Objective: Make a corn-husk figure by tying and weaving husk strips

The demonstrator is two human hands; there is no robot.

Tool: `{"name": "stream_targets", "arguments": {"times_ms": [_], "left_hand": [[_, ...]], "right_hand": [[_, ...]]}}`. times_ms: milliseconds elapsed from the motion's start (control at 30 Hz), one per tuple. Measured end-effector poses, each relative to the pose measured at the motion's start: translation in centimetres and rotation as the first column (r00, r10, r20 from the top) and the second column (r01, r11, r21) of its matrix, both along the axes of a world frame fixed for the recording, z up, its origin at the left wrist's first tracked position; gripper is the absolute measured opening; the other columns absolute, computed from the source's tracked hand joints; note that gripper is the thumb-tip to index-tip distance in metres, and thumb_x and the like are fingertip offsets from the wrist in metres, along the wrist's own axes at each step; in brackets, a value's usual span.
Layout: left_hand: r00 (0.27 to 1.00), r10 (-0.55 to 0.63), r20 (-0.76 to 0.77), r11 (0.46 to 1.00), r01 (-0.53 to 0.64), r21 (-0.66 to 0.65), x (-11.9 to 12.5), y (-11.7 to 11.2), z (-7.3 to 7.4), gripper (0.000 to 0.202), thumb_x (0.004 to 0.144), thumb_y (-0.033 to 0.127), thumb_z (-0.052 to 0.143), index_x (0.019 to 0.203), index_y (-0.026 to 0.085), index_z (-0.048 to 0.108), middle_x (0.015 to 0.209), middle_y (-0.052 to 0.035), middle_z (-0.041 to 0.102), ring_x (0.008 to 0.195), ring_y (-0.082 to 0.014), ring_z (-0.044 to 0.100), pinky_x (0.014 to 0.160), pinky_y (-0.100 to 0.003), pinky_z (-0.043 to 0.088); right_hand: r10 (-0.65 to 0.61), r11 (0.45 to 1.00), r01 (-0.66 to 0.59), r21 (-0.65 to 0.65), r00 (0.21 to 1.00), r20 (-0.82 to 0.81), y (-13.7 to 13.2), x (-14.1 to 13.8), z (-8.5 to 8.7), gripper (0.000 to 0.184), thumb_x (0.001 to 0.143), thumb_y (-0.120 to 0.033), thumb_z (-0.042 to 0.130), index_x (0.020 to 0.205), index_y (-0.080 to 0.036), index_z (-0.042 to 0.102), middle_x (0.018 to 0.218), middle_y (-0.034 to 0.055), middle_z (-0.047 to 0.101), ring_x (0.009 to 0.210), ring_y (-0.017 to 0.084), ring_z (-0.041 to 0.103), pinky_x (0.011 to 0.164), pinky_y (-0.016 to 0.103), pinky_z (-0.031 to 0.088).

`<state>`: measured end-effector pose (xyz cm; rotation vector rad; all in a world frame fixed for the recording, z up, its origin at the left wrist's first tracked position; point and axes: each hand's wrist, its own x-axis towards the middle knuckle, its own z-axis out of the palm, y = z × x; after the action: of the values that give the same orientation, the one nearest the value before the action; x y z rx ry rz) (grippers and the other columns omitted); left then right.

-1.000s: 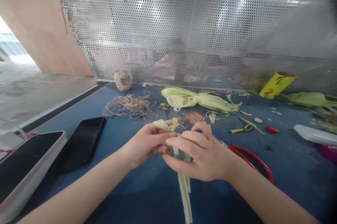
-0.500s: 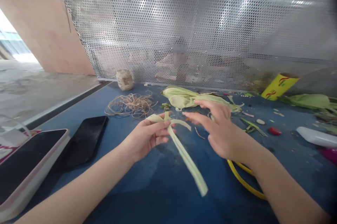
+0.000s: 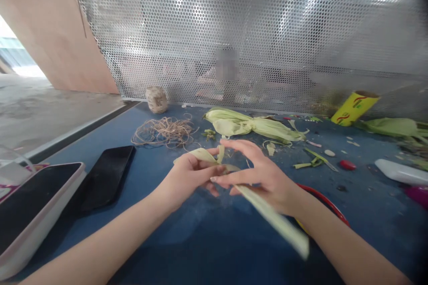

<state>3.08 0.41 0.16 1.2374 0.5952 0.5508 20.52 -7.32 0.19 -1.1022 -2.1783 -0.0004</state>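
Observation:
My left hand [image 3: 187, 178] pinches the folded top of some pale green husk strips [image 3: 207, 156] above the blue table [image 3: 187, 240]. My right hand [image 3: 257, 173] meets it from the right, thumb and forefinger closed on the same strips. One long strip [image 3: 277, 222] trails down to the right, blurred by motion. Behind my hands lies a tied bundle of corn husk [image 3: 247, 126].
A black phone [image 3: 107, 178] and a white-edged tablet [image 3: 30, 204] lie at the left. A coil of raffia [image 3: 163, 131] and a twine ball [image 3: 156, 99] sit farther back. Red-handled scissors [image 3: 329, 207] lie under my right wrist. A yellow roll [image 3: 352, 107], husk scraps and a perforated metal screen [image 3: 234, 39] stand behind.
My right hand came back from over the husk bundle to the strips held by my left hand. The long strip swung from hanging down to pointing lower right.

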Motion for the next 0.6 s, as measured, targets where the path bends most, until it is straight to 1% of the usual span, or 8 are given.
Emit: {"name": "stream_targets", "arguments": {"times_ms": [67,133,200,267,367,467,533,600], "left_hand": [[1.000,-0.005,-0.007,1.000,0.005,0.025,-0.07,0.04,0.07,0.036,0.067,0.017,0.070,0.101,0.012,0.061,0.061,-0.0028,0.068,0.054,-0.0152,0.064,0.046,-0.022,0.051],[0.999,-0.037,-0.031,0.997,0.039,0.069,-0.15,0.03,0.07,0.027,0.068,0.018,0.070,0.094,0.012,0.064,0.065,-0.0042,0.068,0.058,-0.0167,0.066,0.046,-0.022,0.052],[0.992,-0.103,-0.071,0.986,0.111,0.125,-0.19,-0.08,0.03,0.016,0.069,0.018,0.068,0.084,0.012,0.066,0.069,-0.0054,0.068,0.062,-0.0182,0.067,0.048,-0.022,0.053],[0.979,-0.176,-0.105,0.968,0.192,0.161,-0.18,-0.30,-0.02,0.011,0.071,0.018,0.066,0.081,0.012,0.066,0.074,-0.0058,0.068,0.065,-0.0184,0.067,0.050,-0.022,0.054],[0.955,-0.261,-0.142,0.943,0.284,0.172,-0.12,-0.66,-0.09,0.012,0.074,0.017,0.062,0.084,0.012,0.065,0.074,-0.0051,0.068,0.066,-0.0169,0.067,0.052,-0.022,0.054],[0.940,-0.298,-0.163,0.927,0.326,0.184,-0.09,-0.86,-0.09,0.011,0.075,0.016,0.060,0.084,0.012,0.065,0.071,-0.0044,0.067,0.065,-0.0167,0.067,0.053,-0.022,0.055],[0.939,-0.301,-0.166,0.925,0.330,0.189,-0.11,-0.86,-0.06,0.012,0.075,0.017,0.060,0.085,0.011,0.065,0.073,-0.0052,0.066,0.067,-0.0181,0.067,0.054,-0.024,0.055],[0.939,-0.302,-0.166,0.926,0.330,0.182,-0.14,-0.76,-0.01,0.014,0.075,0.016,0.060,0.087,0.011,0.065,0.075,-0.0061,0.066,0.069,-0.0189,0.067,0.055,-0.025,0.056]], "right_hand": [[-0.011,0.991,-0.005,-0.137,0.993,-0.119,0.42,0.48,-0.09,0.023,0.084,-0.031,0.051,0.101,-0.029,0.067,0.141,0.0046,0.032,0.126,0.026,0.034,0.099,0.047,0.035],[-0.001,0.975,-0.052,-0.217,0.972,-0.236,0.79,0.80,-0.24,0.026,0.084,-0.034,0.051,0.107,-0.031,0.063,0.139,0.0037,0.037,0.128,0.027,0.033,0.100,0.049,0.034],[0.029,0.966,-0.106,-0.238,0.951,-0.307,1.03,0.98,-0.37,0.028,0.084,-0.033,0.052,0.111,-0.033,0.061,0.135,0.0021,0.044,0.129,0.027,0.032,0.101,0.051,0.032],[0.050,0.961,-0.128,-0.243,0.952,-0.303,1.13,1.04,-0.41,0.030,0.084,-0.032,0.052,0.113,-0.034,0.059,0.133,0.0012,0.047,0.127,0.026,0.035,0.101,0.050,0.032],[0.105,0.958,-0.166,-0.235,0.963,-0.249,1.14,0.95,-0.30,0.033,0.087,-0.029,0.049,0.119,-0.033,0.054,0.129,0.0023,0.050,0.118,0.022,0.046,0.098,0.045,0.036],[0.182,0.953,-0.226,-0.201,0.959,-0.216,1.11,0.67,-0.03,0.033,0.088,-0.026,0.045,0.121,-0.030,0.053,0.114,0.0037,0.060,0.103,0.016,0.055,0.090,0.035,0.042],[0.168,0.966,-0.199,-0.168,0.969,-0.179,1.07,0.47,0.14,0.031,0.089,-0.025,0.043,0.118,-0.028,0.055,0.100,0.0037,0.063,0.094,0.015,0.057,0.085,0.033,0.043],[0.105,0.986,-0.120,-0.120,0.987,-0.119,0.97,0.36,0.22,0.029,0.089,-0.026,0.044,0.114,-0.027,0.059,0.094,0.0035,0.063,0.092,0.016,0.055,0.085,0.034,0.041]]}}
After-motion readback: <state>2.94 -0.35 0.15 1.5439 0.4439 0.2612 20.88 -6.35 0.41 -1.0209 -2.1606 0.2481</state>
